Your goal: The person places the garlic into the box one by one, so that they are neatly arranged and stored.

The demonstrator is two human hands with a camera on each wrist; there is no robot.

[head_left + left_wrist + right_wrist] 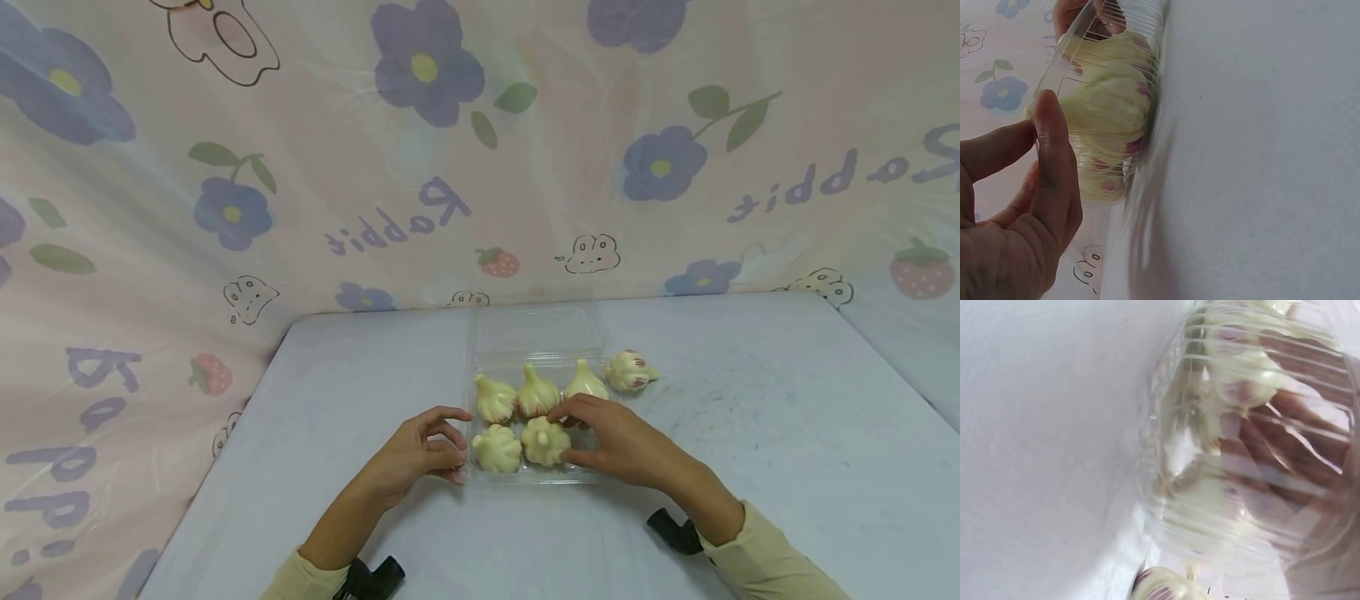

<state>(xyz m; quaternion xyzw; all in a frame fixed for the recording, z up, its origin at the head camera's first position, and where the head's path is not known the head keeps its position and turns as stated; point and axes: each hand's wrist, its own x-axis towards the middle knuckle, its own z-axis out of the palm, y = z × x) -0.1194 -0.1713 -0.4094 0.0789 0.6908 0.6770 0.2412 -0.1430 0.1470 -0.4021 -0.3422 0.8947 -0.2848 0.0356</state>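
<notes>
A clear plastic box (pixel 592 477) holds several pale garlic bulbs, three in its back row and two in front. My left hand (pixel 423 454) is at the box's left side; in the left wrist view its thumb and a finger pinch the rim (pixel 1054 78). My right hand (pixel 618 437) reaches into the box, thumb and fingers around the middle front garlic bulb (pixel 545 442). Through the ribbed wall, the right wrist view shows the right fingers (pixel 1272 462) among the bulbs. The left front bulb (pixel 497 450) lies beside the held one.
Another garlic bulb (pixel 630 371), streaked purple, lies on the white table (pixel 750 400) just right of the box. The box's clear lid (pixel 536 331) lies opened toward the back. Behind the table hangs a printed curtain (pixel 540 183).
</notes>
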